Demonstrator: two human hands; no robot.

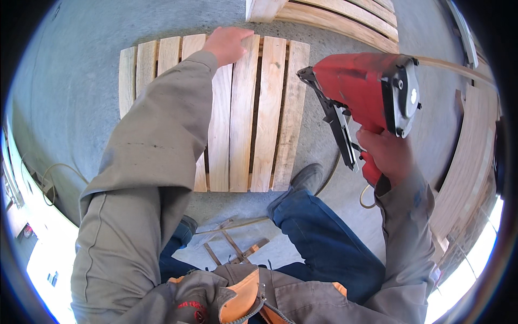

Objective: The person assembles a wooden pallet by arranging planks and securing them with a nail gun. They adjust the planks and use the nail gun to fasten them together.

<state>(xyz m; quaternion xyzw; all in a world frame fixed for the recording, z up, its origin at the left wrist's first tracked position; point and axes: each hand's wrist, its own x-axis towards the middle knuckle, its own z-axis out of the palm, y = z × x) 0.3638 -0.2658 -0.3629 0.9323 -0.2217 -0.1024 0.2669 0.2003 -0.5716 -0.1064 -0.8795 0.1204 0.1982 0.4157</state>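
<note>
A slatted wooden panel (218, 156) lies on the floor in front of me, its pale boards running away from me with narrow gaps between them. My left hand (229, 45) reaches across to the far end of the panel. Its fingers are bent at the end of a wooden slat (244, 102) near the middle; the sleeve covers part of the boards. In my right hand (389, 154) is the handle of a red nail gun (356, 81) with a black magazine. The gun is held up to the right of the panel, its nose pointing left, apart from the wood.
Another slatted wooden piece (337, 24) lies beyond the panel. Stacked boards (467, 162) stand at the right. A thin hose (368, 200) shows below the gun. Small wooden strips (232, 243) lie between my legs, and a looped cord (51, 181) is at the left.
</note>
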